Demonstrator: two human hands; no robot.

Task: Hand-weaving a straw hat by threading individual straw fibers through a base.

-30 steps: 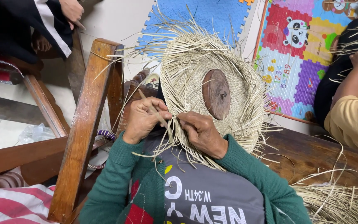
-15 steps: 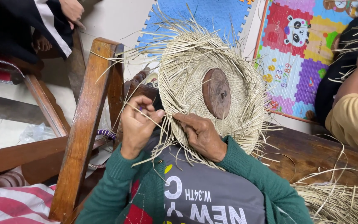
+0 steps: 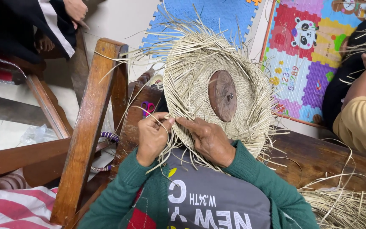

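My left hand (image 3: pixel 152 136) has dropped back to the woven straw disc (image 3: pixel 217 97), pinching strands; my right hand (image 3: pixel 210 140) presses the rim flat.

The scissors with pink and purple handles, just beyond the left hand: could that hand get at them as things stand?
Probably yes. The scissors lie just beyond the left hand with only loose straw strands between, but that hand's grip is pinching straw at the edge of the woven straw piece.
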